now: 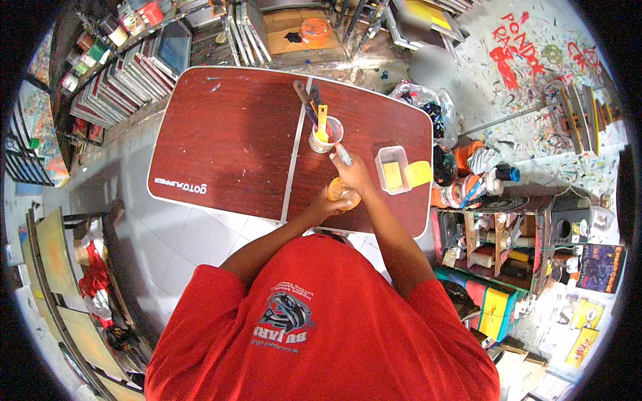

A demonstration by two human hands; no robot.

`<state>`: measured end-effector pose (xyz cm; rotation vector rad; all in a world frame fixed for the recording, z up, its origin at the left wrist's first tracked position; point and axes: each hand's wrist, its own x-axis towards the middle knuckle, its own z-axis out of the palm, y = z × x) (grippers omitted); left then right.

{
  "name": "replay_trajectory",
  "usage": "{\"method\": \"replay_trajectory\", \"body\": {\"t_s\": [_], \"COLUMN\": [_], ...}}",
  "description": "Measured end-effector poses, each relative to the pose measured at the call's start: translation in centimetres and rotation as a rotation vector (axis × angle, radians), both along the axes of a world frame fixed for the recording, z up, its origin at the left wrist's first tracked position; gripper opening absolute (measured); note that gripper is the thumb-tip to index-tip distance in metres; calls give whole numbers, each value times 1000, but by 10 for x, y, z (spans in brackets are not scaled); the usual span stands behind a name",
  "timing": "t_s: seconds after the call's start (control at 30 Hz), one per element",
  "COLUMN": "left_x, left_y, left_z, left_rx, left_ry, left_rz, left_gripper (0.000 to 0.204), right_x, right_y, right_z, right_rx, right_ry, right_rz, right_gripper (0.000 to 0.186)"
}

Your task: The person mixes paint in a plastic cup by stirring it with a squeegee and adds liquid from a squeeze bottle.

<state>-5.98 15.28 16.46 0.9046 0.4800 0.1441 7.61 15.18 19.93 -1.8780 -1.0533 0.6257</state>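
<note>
Currently, at centre frame on the dark red folding table (227, 140):

- Small orange pot (343, 194), seemingly of paint. Left hand (326, 204) is wrapped around its lower side, fingers curled and gripping it against the table's near edge.
- Right hand (353, 172), just above the pot, fingers closed on a slim grey-white tool (342, 155) whose upper end points up-frame; I cannot tell whether its lower end is in the pot, as the hand covers it.
- White cup (326, 136), just above the hands, holding several brushes (311, 100) and a yellow-handled one, standing on the table's centre seam.
- Clear rectangular tub (392, 170) to the right of the hands, yellow material inside, with a loose yellow piece (418, 173) beside it at the table's right edge.

Progress, as I judge it: pot in hand and being worked with the tool; brushes sit unused in the cup; no painted piece lies on the table.

Surroundings: stacked framed canvases (120, 80) at upper left, cluttered shelves (508, 240) at right, paint-spattered floor (528, 100) at upper right.
</note>
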Motion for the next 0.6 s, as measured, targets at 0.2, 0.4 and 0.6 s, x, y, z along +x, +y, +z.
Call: {"method": "replay_trajectory", "body": {"t_s": [0.2,0.4,0.6], "left_x": [7,19,22], "left_y": [8,15,45], "left_z": [-23,-23,-23], "left_rx": [-95,-121,58], "left_ry": [-21,79,276], "left_rz": [47,44,113], "left_gripper": [44,39,47], "right_x": [10,28,61], "right_y": [21,31,23], "right_z": [-8,-24,-68], "right_rx": [-187,-315,-284], "right_ry": [-71,-43,-78], "right_rz": [8,-51,-97], "right_gripper": [33,29,28]}}
